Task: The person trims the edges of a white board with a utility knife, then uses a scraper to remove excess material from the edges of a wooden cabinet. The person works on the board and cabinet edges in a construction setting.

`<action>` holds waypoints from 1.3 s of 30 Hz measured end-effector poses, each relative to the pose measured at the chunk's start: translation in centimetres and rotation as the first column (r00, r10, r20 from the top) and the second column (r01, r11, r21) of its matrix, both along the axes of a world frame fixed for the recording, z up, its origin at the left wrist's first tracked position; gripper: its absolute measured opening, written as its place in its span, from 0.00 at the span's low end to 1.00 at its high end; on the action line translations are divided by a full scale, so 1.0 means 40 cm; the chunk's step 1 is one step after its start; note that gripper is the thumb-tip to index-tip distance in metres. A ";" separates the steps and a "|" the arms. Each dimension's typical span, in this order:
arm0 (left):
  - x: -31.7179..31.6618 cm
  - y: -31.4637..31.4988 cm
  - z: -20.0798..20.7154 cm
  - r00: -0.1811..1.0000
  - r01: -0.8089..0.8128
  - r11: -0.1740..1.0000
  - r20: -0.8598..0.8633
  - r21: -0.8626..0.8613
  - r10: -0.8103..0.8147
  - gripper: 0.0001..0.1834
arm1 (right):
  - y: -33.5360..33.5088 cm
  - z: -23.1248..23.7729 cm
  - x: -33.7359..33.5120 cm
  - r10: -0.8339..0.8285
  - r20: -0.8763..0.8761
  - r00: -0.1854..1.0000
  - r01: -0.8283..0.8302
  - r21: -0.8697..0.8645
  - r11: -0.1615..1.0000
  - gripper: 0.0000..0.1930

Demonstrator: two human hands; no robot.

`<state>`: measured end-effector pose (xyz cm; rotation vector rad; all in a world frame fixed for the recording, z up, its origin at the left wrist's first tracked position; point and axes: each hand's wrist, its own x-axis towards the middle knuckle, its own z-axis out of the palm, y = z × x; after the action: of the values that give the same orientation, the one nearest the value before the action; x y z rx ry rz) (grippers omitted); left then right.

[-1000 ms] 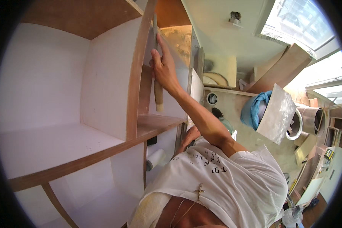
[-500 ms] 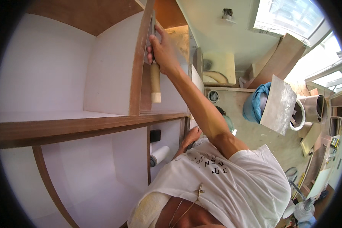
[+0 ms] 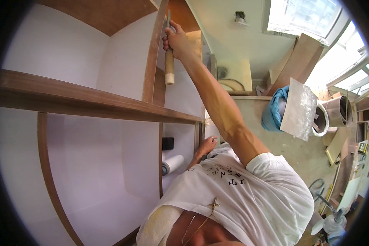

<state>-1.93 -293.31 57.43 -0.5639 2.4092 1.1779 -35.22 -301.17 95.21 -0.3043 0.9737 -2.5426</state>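
My right hand [image 3: 177,41] is wrapped round a file [image 3: 169,69] with a long pale wooden handle and a narrow grey blade. Its blade points away from me, along the brown upright edge [image 3: 152,61] of a white-lined cabinet; whether it touches the wood I cannot tell. My right arm is stretched far out. Low by my side, my left hand [image 3: 207,146] has its fingers curled beside the cabinet's end, and what they hold, if anything, is hidden.
A brown rail [image 3: 90,98] crosses the cabinet front. In a lower compartment lie a white roll [image 3: 174,164] and a black block [image 3: 167,143]. To the right stand a blue-lined bucket [image 3: 272,112] with a grey board [image 3: 300,108] across it, and a leaning brown panel [image 3: 297,61].
My view has shifted, so the cabinet rail sits higher in the picture. My right hand and the file have moved slightly farther along the upright. My left hand stays low.
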 end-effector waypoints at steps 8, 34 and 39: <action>0.003 0.003 0.005 0.999 -0.018 1.000 -0.041 0.018 0.019 0.20 | 0.001 -0.014 -0.008 0.021 0.084 0.996 -0.019 -0.021 1.000 0.27; -0.042 0.033 0.075 0.999 -0.044 0.999 -0.001 -0.001 0.044 0.22 | 0.013 -0.094 -0.041 0.205 0.074 0.976 -0.215 0.160 0.963 0.28; -0.028 0.048 0.035 0.996 -0.066 0.998 -0.052 0.002 0.066 0.20 | 0.013 -0.090 -0.055 0.103 0.144 0.984 -0.110 0.045 0.993 0.27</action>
<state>-3.04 -291.41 58.84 -0.6248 2.4508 1.2346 -37.42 -300.65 91.61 -0.1537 0.9433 -2.4010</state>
